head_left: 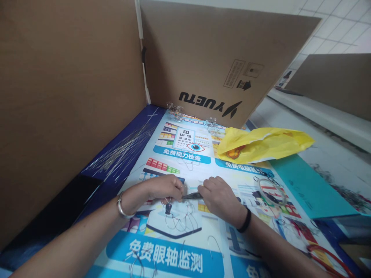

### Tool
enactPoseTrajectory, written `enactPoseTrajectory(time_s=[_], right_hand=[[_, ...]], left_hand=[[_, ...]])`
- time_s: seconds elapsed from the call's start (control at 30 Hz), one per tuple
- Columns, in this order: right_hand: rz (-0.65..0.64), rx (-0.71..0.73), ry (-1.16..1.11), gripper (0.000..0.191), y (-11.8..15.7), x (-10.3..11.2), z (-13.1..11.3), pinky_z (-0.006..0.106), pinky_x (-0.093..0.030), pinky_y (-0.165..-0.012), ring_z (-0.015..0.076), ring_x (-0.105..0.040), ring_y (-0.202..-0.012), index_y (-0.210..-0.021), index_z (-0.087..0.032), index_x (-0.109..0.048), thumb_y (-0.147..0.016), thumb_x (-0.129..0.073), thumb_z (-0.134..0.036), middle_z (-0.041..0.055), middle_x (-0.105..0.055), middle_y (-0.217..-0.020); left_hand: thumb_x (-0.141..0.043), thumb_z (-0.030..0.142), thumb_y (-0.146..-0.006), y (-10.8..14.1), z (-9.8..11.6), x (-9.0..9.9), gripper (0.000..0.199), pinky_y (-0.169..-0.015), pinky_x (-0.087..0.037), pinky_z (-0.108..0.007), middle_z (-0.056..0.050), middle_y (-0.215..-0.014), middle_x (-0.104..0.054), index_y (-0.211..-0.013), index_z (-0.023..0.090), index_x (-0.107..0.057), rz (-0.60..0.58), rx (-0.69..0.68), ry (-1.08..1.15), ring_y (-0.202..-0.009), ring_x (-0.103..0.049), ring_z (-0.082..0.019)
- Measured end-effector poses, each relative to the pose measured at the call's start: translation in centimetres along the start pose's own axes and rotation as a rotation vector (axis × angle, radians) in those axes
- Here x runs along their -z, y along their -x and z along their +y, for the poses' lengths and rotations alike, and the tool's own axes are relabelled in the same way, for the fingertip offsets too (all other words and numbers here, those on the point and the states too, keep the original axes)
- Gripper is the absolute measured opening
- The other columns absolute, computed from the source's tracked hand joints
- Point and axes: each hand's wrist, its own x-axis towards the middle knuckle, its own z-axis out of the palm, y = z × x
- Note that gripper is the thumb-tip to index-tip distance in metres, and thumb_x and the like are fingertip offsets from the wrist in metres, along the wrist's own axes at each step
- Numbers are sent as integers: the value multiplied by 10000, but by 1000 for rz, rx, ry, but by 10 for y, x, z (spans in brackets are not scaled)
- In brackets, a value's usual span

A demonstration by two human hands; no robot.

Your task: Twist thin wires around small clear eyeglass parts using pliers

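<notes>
My right hand [220, 199] is closed round dark pliers [191, 196], whose jaws point left towards my other hand. My left hand [168, 187] is pinched at the tip of the jaws. A thin wire seems to be in its fingers, but the fingers hide most of it. Below the hands, thin bent wires [181, 222] lie in a loose tangle on the printed poster sheet [214, 266]. More curved wire pieces [136, 264] are nearer to me.
Straight wires [121, 150] lie at the left on blue cloth. Cardboard panels [203, 50] stand behind and at the left. To the right are a yellow bag [269, 144], a coil [271, 193], a teal sheet [313, 189] and red handles [327, 253]. Wire clusters [175, 110] sit at the back.
</notes>
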Motion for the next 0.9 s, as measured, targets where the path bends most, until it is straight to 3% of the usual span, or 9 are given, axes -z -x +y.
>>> enactPoseTrajectory(time_s=[0.2,0.47,0.9], right_hand=[[-39,-109,-127,157,-1,3,12,299,-240,-687,170,-396,-770,-823,-176,-599,-728,-504,-96,40,-529,-773],[-32,-129,-150,203,-1,3,16,301,-250,-719,175,-405,-819,-878,-174,-607,-725,-502,-91,46,-533,-815],[49,-68,-14,126,0,-3,10,306,-209,-640,156,-368,-664,-748,-186,-571,-780,-485,-98,22,-519,-688]], left_hand=[[-528,226,-629,1,-5,8,80,-315,-196,-190,70,-381,-402,-585,159,-527,82,-13,87,-305,-317,-54],[-503,243,-633,-3,-8,10,97,-326,-245,-190,69,-418,-419,-669,164,-547,251,5,14,-328,-353,-72],[-473,280,-663,-2,-7,2,122,-336,-259,-185,55,-466,-434,-691,182,-539,296,57,-122,-360,-394,-87]])
